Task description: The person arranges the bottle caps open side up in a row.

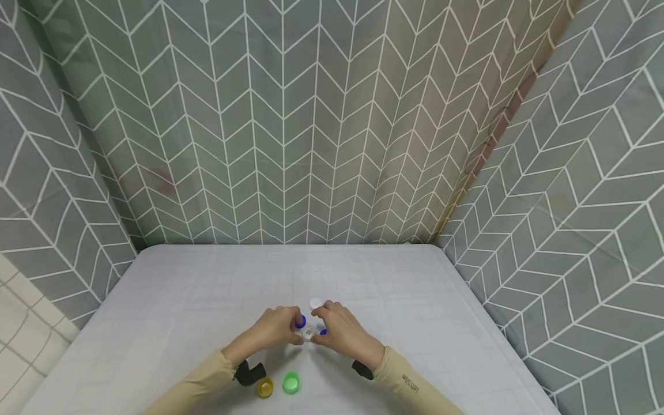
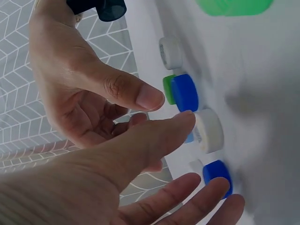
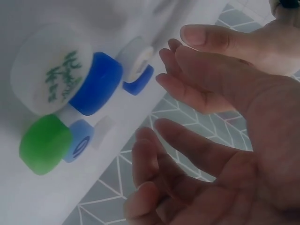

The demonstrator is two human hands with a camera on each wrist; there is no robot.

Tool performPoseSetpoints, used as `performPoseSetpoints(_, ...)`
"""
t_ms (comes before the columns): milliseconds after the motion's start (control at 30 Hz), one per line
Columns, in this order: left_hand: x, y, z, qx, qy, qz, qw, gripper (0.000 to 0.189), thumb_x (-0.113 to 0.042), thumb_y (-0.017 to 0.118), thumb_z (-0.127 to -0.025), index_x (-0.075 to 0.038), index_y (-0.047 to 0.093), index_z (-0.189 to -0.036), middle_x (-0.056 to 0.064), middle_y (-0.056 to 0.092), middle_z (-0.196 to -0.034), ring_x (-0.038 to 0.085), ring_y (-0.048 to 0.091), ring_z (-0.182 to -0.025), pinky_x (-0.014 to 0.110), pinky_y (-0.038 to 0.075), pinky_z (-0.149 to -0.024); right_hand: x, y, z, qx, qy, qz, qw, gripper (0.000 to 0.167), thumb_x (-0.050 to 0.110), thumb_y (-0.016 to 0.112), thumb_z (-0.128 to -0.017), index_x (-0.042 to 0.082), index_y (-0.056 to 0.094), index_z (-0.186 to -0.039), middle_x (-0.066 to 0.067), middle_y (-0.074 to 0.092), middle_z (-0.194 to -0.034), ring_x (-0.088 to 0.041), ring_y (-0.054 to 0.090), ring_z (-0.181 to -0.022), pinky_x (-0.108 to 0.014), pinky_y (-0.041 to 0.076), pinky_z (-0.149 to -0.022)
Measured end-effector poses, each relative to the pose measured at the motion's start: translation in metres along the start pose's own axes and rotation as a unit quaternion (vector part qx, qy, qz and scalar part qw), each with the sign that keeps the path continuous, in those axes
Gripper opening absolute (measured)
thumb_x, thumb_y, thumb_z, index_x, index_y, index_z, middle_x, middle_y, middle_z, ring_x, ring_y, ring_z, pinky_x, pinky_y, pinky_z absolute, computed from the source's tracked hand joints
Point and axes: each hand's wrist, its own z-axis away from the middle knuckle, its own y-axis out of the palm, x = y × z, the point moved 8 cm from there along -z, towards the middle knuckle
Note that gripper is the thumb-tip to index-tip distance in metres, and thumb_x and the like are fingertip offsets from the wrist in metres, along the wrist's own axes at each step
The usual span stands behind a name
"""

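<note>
In the head view a white bottle cap (image 1: 308, 332) lies between my hands, with one blue cap (image 1: 300, 321) near the left fingers and another blue cap (image 1: 324, 332) beside the right ones. My left hand (image 1: 274, 327) is spread beside them; its thumb tip overlaps the edge of the white cap (image 2: 211, 131) in the left wrist view. Opposite it, my right hand (image 1: 344, 334) has relaxed, slightly bent fingers, with no cap between them. The right wrist view shows a white cap with green handwriting (image 3: 51, 70), a blue cap (image 3: 98, 84) and a green cap (image 3: 44, 145).
Closer to my body lie a yellow cap (image 1: 265, 388) and a green cap (image 1: 291, 383). Beyond the hands is another white cap (image 1: 315, 302). The white-covered table (image 1: 207, 276) is bordered by grey patterned curtains (image 1: 290, 144) behind and at the sides.
</note>
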Motion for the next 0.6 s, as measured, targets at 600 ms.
performPoseSetpoints(600, 0.008, 0.009, -0.009, -0.005, -0.012, -0.012, 0.9998, 0.029, -0.021, 0.085, -0.067, -0.012, 0.065, -0.087, -0.007, 0.057, -0.067, 0.011, 0.049, -0.062, 0.036, 0.034, -0.07, -0.001, 0.02, -0.003, 0.031, -0.004, -0.005, 0.9995, 0.036, 0.025, 0.08, -0.077, 0.005, 0.071, -0.106, 0.0, 0.062, -0.09, -0.008, 0.051, -0.076, -0.019, 0.044, -0.065)
